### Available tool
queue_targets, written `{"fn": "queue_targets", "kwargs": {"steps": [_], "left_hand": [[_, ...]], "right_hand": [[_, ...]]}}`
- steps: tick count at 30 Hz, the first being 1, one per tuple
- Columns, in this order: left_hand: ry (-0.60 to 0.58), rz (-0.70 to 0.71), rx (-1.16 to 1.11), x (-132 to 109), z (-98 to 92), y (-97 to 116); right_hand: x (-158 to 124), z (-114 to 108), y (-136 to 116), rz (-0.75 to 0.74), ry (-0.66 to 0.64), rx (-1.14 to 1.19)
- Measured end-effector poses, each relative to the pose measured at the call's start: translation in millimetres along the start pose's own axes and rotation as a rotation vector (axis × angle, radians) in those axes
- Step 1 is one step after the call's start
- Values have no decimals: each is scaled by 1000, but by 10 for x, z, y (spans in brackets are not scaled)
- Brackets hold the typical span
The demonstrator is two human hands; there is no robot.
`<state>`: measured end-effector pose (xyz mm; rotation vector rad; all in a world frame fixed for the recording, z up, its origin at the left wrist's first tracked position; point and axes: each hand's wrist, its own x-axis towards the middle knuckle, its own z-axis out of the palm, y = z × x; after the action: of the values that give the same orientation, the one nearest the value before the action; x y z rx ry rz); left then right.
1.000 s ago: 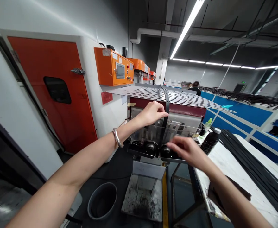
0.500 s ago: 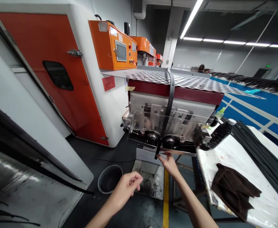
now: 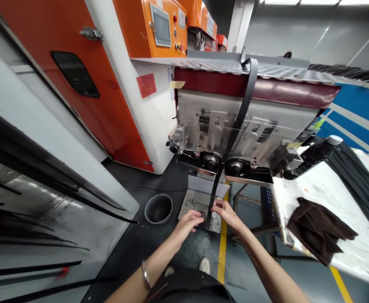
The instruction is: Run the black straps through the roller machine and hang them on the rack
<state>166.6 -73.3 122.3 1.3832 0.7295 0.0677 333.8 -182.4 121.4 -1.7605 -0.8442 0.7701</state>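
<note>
A long black belt strap hangs over the edge of the perforated metal shelf and passes down between the two dark rollers of the machine. Below the rollers its lower end comes out and hangs over the floor. My right hand pinches that lower stretch between thumb and fingers. Just left of the strap is my left hand, palm turned inward, fingers loosely bent and apart, holding nothing. A bracelet circles the left wrist.
A grey bucket stands on the floor at left. On the right, a white-topped table carries a dark brown cloth, a dark bottle and black straps. More black strips lie at far left beside the orange-doored cabinet.
My right hand has drawn the strap lower, so more of it hangs below the rollers. My left hand has come closer to the strap. The view has tilted down.
</note>
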Motion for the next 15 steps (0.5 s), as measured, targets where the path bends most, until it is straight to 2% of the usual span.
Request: {"fn": "queue_targets", "kwargs": {"steps": [2,6,12,14,15], "left_hand": [[-36,-58,-75,44,108,27],[-39,-51,-100,82,254,-9],[-31,-42,-59,202,301,-189],[-23,-48,-45,246,286,-257],[-12,-54,-35,265,272,-291]], "right_hand": [[-87,53,23,46,-31,55],[-181,121,77,101,-29,117],[-255,283,241,166,-9,128],[-366,210,229,159,45,99],[-452,102,205,123,101,48]]}}
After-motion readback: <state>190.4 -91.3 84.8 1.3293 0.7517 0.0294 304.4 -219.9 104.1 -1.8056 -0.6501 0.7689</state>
